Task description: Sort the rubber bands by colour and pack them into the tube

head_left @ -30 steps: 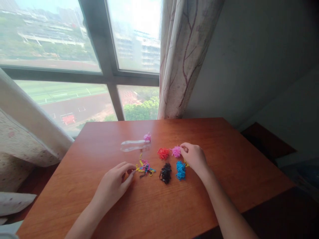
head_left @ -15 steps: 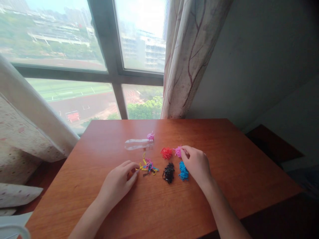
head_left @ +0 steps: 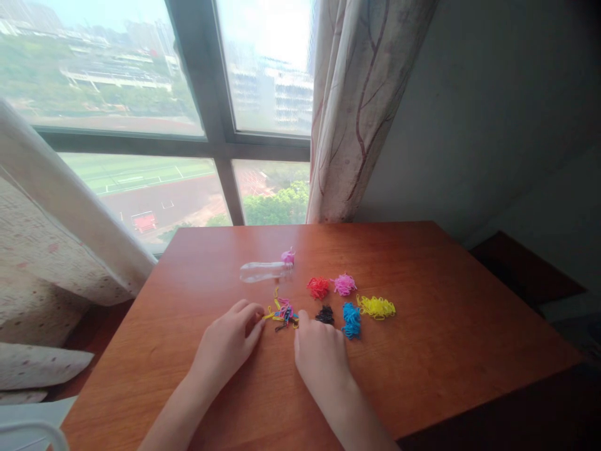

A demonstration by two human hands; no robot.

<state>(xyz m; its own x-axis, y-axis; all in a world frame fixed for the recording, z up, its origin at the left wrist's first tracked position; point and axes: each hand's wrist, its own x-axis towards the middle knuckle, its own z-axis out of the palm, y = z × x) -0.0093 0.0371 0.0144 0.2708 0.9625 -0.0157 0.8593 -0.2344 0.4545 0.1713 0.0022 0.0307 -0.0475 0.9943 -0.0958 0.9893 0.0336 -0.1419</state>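
Because the mixed pile (head_left: pixel 283 312) sits between my two hands, I should be gentle. It is a tangle of yellow, pink, blue and black bands on the table (head_left: pixel 446 351). The thumb and first finger of my left hand (head_left: pixel 231 333) are bent close together by a yellow end on the pile's left side. They touch it, or nearly, but I cannot tell if they pinch it. My right hand (head_left: pixel 322 347) is at the pile's other side with its back up. Its fingertips are hidden, so I cannot tell if they hold a band.

The black pile (head_left: pixel 325 315) is just beside my right hand, which hides some of it. Next comes the blue pile (head_left: pixel 352 321), then the yellow pile (head_left: pixel 377 307). The red pile (head_left: pixel 318 287) and pink pile (head_left: pixel 344 284) are farther back.

If I pull one band too fast, others could come along, because they look tangled. A stretched one could snap away, too. My right hand could also bump the black bands into the blue ones and muddle them.
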